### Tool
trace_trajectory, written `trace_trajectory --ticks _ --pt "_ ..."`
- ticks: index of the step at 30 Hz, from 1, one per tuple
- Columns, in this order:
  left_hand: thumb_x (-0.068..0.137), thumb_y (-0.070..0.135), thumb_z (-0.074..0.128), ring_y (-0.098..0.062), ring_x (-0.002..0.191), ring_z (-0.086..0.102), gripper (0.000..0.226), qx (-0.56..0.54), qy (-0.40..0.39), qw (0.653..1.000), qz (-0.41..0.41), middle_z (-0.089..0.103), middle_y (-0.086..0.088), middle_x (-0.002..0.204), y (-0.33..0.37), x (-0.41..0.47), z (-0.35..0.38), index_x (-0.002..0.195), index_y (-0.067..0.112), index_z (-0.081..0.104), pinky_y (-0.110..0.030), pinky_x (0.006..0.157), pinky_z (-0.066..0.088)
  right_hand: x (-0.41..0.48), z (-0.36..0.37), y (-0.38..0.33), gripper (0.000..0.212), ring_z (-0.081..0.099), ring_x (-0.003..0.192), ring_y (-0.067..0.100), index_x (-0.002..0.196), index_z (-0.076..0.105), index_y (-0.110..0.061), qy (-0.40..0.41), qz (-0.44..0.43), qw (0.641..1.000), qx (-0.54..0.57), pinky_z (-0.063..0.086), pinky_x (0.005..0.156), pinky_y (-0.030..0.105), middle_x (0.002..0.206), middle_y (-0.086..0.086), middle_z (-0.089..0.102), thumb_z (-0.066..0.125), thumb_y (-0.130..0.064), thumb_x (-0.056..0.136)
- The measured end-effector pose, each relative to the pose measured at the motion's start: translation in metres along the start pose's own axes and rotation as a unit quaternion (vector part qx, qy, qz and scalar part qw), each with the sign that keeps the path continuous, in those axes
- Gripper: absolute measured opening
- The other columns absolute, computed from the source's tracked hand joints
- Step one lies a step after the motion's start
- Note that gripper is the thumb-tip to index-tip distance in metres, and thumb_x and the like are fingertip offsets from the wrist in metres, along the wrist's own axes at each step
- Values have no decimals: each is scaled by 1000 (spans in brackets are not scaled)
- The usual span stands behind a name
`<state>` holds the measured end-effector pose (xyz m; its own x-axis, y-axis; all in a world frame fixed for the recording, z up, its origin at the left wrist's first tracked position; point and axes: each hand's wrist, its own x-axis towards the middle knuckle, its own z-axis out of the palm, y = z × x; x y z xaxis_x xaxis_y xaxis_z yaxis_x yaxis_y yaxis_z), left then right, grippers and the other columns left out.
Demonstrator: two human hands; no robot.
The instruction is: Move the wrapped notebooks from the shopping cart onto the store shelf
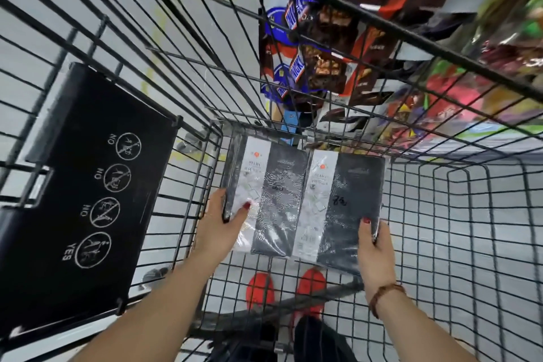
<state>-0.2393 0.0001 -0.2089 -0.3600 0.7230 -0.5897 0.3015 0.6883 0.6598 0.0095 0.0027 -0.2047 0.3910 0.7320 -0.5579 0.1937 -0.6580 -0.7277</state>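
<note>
Down inside cart (382, 21): left hand (219, 223), right hand (374, 250) grip wrapped notebooks (305, 203).

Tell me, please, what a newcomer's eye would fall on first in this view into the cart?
First, the two plastic-wrapped black notebooks with white paper bands, held side by side low in the black wire shopping cart, the left hand gripping the left edge and the right hand the right edge. Next, the black plastic seat flap with white safety pictograms at left and the hanging brown-and-blue chocolate bags at upper right.
</note>
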Motion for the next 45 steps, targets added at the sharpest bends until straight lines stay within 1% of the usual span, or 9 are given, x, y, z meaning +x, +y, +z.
trace_trajectory --ticks 9,15,19,21,23,27,34,39,45 --pt "87 40 61 -28 98 64 46 9 45 999 24 68 -5 110 59 -48 -25 127 19 54 -38 86 51 -47 -31 -58 32 46 57 23 74 46 -14 64 -31 995 -65 33 49 27 59 2 47 42 -36 97" --pt "86 40 63 -15 73 62 33 -44 26 998 47 66 6 87 103 -112 -67 114 24 60 -32 68 52 -114 -102 -103 41 57 102 40 110 58 3 52 -31 998 0 46 89 46 105 24 63 45 -34 97" --pt "88 30 64 -8 77 58 24 -148 3 985 84 64 7 92 131 -167 -86 111 27 58 -25 61 45 -160 -154 -123 21 58 87 20 85 58 -22 54 -81 995 20 46 84 30 102 10 66 47 -37 95" --pt "87 34 65 -9 89 60 32 -171 -8 979 113 65 6 104 144 -191 -91 117 27 59 -24 64 45 -180 -181 -130 21 54 88 20 94 59 -15 67 -93 993 38 39 76 22 90 2 55 48 -32 96" --pt "86 38 65 -12 98 62 41 -171 -15 976 137 65 5 112 156 -213 -91 125 29 56 -26 67 48 -197 -204 -133 39 56 94 36 97 60 7 94 -109 988 56 37 71 29 116 31 45 49 -30 96" --pt "78 44 66 -20 104 62 53 -163 -29 968 188 63 4 119 182 -259 -74 128 31 52 -47 91 51 -219 -245 -126 65 44 60 22 72 52 4 128 -144 971 142 31 48 24 63 11 44 55 -60 82" --pt "84 36 64 -23 94 59 25 -170 -29 956 237 67 -3 104 223 -350 -10 108 29 63 -43 89 46 -237 -352 -103 32 60 70 11 75 68 -7 126 -148 943 269 49 69 26 76 6 70 54 -28 93" --pt "87 26 64 -17 69 51 26 -174 -27 954 244 63 -5 87 245 -420 58 112 21 59 -29 58 39 -241 -443 -79 32 58 63 7 77 66 -2 155 -148 942 260 52 71 27 78 18 69 55 -27 93" --pt "84 25 67 -7 77 54 18 -162 -26 959 229 66 0 95 255 -473 136 102 25 63 -30 69 43 -233 -530 -50 38 58 72 23 86 60 11 178 -140 930 288 47 91 45 92 24 67 56 -27 92"
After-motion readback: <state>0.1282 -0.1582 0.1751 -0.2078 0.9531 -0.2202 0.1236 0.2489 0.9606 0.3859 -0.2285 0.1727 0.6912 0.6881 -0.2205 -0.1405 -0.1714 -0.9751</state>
